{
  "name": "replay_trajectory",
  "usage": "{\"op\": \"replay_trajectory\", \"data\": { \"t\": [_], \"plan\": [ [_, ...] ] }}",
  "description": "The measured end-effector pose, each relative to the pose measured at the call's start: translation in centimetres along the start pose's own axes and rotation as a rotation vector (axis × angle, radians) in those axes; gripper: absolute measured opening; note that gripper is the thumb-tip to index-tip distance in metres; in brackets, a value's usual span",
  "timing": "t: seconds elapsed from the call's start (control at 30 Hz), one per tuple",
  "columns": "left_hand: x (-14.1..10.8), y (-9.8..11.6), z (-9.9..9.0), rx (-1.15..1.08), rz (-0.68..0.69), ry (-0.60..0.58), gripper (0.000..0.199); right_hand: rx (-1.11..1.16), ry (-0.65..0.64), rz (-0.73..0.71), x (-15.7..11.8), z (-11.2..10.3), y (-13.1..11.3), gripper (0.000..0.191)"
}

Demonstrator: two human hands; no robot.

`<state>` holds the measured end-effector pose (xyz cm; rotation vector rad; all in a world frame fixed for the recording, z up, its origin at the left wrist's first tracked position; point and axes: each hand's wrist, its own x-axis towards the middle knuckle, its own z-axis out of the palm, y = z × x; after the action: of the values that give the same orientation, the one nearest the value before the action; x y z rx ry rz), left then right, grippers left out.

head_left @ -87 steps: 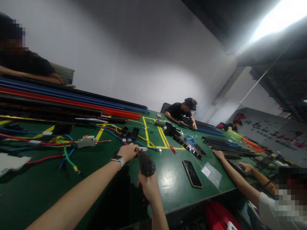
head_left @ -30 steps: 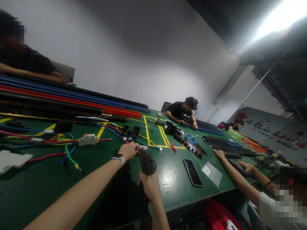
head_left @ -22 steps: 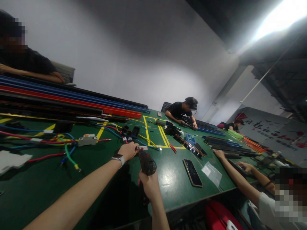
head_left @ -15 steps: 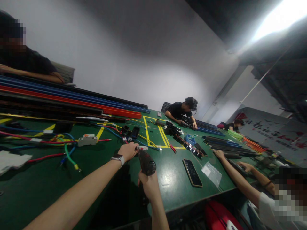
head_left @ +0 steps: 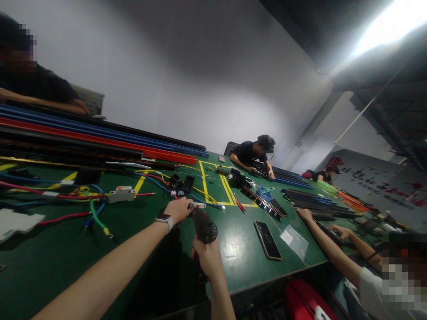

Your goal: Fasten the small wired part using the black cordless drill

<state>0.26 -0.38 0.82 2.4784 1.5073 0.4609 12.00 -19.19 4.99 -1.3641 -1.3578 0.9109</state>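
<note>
My right hand (head_left: 207, 254) is wrapped round the grip of a dark power drill (head_left: 204, 226) near the table's front edge. The drill's front end points away from me, at my left hand (head_left: 180, 210), which wears a watch (head_left: 165, 218). The fingers of my left hand are closed on a small white part (head_left: 199, 205) at the drill's tip; its far end sticks out to the right. Just beyond lie black components (head_left: 187, 184) and coloured wires (head_left: 156, 181). The exact contact between drill tip and part is hidden.
On the green table (head_left: 243, 262) lie a phone (head_left: 267, 240), a plastic bag (head_left: 295, 241), a white breaker with wires (head_left: 122, 194) and long red and blue rails (head_left: 167, 153). A neighbour's arms (head_left: 336, 255) reach in from the right; other people sit further off.
</note>
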Motion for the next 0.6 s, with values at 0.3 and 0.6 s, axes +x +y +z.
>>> {"op": "replay_trajectory", "data": {
  "t": [0.3,0.6],
  "plan": [
    [-0.07,0.04,-0.05,0.012,0.002,0.011,0.041,0.003,0.015,0.013,-0.01,0.12,-0.1,0.009],
    [-0.01,0.04,-0.09,-0.008,-0.019,-0.011,0.041,-0.009,0.025,0.032,0.0,0.08,-0.07,0.008]
  ]
}}
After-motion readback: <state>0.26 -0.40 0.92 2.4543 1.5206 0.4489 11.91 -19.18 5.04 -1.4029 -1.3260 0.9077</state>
